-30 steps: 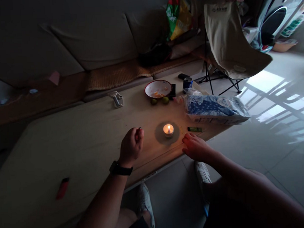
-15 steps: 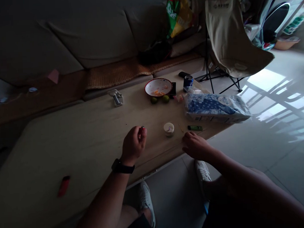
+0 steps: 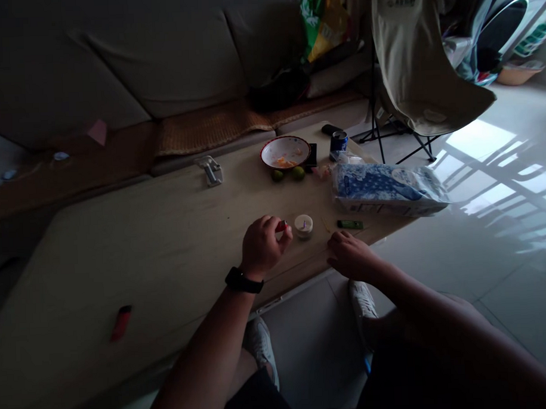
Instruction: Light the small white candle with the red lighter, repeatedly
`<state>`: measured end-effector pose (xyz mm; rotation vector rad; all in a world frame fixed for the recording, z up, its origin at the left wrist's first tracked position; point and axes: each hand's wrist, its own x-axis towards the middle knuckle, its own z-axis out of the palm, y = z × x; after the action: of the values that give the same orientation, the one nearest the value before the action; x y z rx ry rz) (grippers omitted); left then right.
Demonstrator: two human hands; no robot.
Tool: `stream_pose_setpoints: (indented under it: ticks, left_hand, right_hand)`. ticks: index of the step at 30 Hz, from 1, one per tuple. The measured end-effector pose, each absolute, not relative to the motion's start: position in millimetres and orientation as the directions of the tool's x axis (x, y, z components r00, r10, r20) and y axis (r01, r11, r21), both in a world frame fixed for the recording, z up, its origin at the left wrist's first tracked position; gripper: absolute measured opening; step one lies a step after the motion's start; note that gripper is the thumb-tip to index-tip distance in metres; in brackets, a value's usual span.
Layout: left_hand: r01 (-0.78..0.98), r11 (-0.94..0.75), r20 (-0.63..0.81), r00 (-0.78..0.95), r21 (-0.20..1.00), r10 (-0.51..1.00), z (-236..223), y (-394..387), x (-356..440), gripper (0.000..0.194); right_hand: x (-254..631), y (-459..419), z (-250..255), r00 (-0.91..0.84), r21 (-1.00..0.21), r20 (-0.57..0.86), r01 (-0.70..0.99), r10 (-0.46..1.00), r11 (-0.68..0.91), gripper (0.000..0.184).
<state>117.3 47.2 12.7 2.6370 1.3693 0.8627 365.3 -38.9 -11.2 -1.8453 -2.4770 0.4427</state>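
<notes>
Looking down on a long pale table [image 3: 166, 232] in a dim room, we find a red lighter [image 3: 121, 323] lying at its far left, with a beige sofa [image 3: 116, 67] and a woven mat [image 3: 208, 132] along the table's back edge and a small metal clip [image 3: 209, 171] lying near that edge. Our left hand [image 3: 262, 246], a black watch [image 3: 243, 280] on the wrist, is clenched around a small red object [image 3: 281, 226], pinched at the fingertips and too small to identify, just beside a white tealight candle [image 3: 303, 226] that stands on the table and shows no flame. Behind it sit a bowl [image 3: 285, 153] with orange scraps, two limes [image 3: 297, 173] and a blue can [image 3: 338, 145]. Our right hand [image 3: 352, 256] lies relaxed and open on the table's near edge, holding nothing we can make out, with a green lighter [image 3: 349, 224] near it and a blue-and-white wrapped pack [image 3: 389, 190] beyond. Farther right, a folding chair [image 3: 429, 62] with a beige cloth seat stands on the tiled floor [image 3: 503, 268], sunlight across it, and a washing machine [image 3: 502, 29] stands in the far corner.
</notes>
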Motion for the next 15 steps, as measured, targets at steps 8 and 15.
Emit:
stream_pose_setpoints:
  ticks: [8, 15]
  left_hand:
    - [0.741, -0.634, 0.431, 0.509, 0.219, 0.745, 9.6, 51.0, 130.5, 0.021]
    - [0.765, -0.621, 0.439, 0.506, 0.168, 0.742, 7.4, 51.8, 135.2, 0.015]
  right_hand:
    - [366.0, -39.1, -9.8, -0.300, -0.254, -0.149, 0.933, 0.942, 0.256, 0.024]
    - [364.6, -38.9, -8.9, -0.299, -0.240, -0.162, 0.936, 0.940, 0.257, 0.023]
